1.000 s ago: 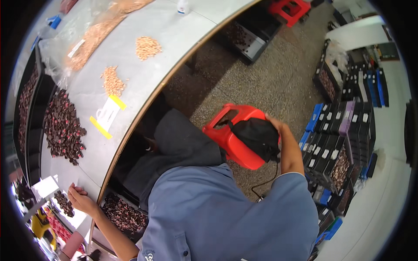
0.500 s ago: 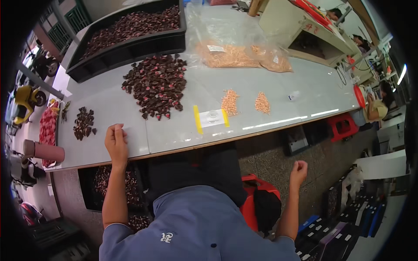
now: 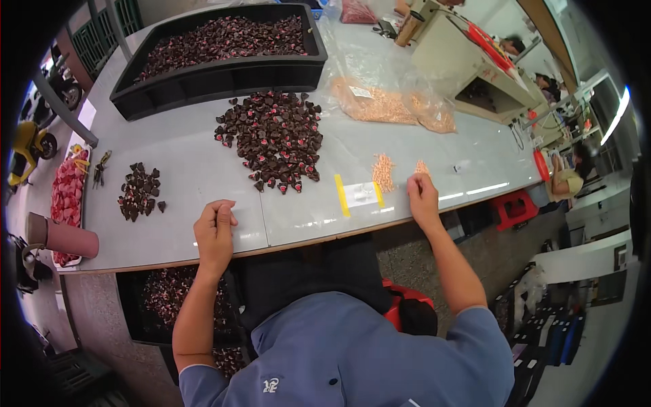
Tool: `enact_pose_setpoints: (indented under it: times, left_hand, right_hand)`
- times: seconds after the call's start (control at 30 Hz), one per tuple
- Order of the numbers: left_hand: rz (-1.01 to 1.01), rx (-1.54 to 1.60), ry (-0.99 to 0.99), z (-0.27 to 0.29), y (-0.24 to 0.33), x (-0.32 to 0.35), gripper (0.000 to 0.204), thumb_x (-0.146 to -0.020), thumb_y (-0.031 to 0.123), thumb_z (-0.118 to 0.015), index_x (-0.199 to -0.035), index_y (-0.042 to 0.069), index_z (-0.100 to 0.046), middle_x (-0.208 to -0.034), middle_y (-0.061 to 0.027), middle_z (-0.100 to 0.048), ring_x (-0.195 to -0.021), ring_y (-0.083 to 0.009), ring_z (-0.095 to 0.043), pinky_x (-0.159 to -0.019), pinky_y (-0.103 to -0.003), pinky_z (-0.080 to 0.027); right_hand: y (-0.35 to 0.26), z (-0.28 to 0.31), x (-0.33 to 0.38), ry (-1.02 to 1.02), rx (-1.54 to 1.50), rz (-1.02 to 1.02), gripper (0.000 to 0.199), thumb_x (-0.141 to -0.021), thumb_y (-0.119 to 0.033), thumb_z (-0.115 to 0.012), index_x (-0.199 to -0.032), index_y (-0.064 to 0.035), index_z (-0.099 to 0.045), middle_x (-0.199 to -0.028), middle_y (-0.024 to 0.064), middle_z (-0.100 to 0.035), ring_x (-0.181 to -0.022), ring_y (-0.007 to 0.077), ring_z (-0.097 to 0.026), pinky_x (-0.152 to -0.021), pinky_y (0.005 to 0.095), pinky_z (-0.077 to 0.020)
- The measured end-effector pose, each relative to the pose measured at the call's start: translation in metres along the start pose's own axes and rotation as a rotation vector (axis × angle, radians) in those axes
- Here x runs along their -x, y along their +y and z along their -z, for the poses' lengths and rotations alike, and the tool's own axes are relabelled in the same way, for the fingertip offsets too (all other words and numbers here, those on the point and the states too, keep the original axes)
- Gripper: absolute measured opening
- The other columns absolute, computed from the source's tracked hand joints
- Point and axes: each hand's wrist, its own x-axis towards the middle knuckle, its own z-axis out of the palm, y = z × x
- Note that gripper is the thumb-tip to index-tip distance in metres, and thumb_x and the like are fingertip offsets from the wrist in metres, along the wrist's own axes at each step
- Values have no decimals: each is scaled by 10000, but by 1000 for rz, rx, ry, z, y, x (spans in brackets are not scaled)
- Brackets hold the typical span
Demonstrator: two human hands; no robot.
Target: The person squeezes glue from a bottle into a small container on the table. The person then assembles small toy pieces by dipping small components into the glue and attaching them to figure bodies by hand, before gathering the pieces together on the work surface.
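My left hand (image 3: pixel 215 234) is over the table's front edge with its fingers curled together; whatever it may hold is hidden. My right hand (image 3: pixel 423 198), also closed, is at the front of a small pile of pale orange pieces (image 3: pixel 422 165). What is between its fingers does not show. A second orange pile (image 3: pixel 383 173) lies to its left, beside a white card (image 3: pixel 361 195) held down by yellow tape strips. Farther left spreads a large heap of dark brown pieces with pink spots (image 3: pixel 274 139). A smaller heap of dark pieces (image 3: pixel 140 192) lies left of my left hand.
A deep black tray (image 3: pixel 217 85) of dark pieces stands at the back left. Clear bags of orange pieces (image 3: pixel 383 107) lie behind the piles. A pink tumbler (image 3: pixel 71 239) lies by a tray of pink pieces (image 3: pixel 66 193). A red stool (image 3: pixel 513 209) stands at the right.
My right hand has risen from beside the body to the table at the right orange pile. My left hand has shifted slightly in over the table edge, still closed. The view has turned.
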Motion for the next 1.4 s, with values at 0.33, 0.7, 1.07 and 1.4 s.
enact_pose_setpoints:
  times: [0.33,0.7,1.07,1.4]
  left_hand:
    - [8,-114,-69,2,5,-10,240,-1035,196,-537,-948,-3,-638,-693,8,-562,-620,-40,-468,-566,-205,-384]
    - [-235,-375,-375,-58,47,-35,198,-874,125,-723,-1041,39,-663,-936,-83,-643,-758,-186,-618,-674,-313,-485]
    - [-715,-882,-359,-90,42,-49,228,-775,193,-782,-959,102,-681,-937,-33,-574,-899,-217,-555,-747,-372,-403]
    - [-711,-870,-546,-100,39,-29,176,-818,57,-683,-984,54,-625,-955,-81,-636,-858,-281,-647,-675,-385,-535]
  right_hand:
    - [-21,-16,3,-29,49,-69,141,-915,-54,-665,-1049,-10,-670,-803,-5,-606,-707,61,-520,-636,231,-439]
    - [-19,-9,3,-76,49,29,76,-885,-2,-679,-961,6,-685,-794,6,-587,-663,81,-488,-612,233,-415]
    - [-9,-11,13,100,-347,-88,101,-987,-74,-598,-1053,2,-604,-922,29,-644,-753,90,-594,-683,224,-479]
    - [-8,-17,14,176,-452,-153,148,-933,4,-651,-1067,13,-588,-912,49,-641,-774,104,-630,-720,227,-512]
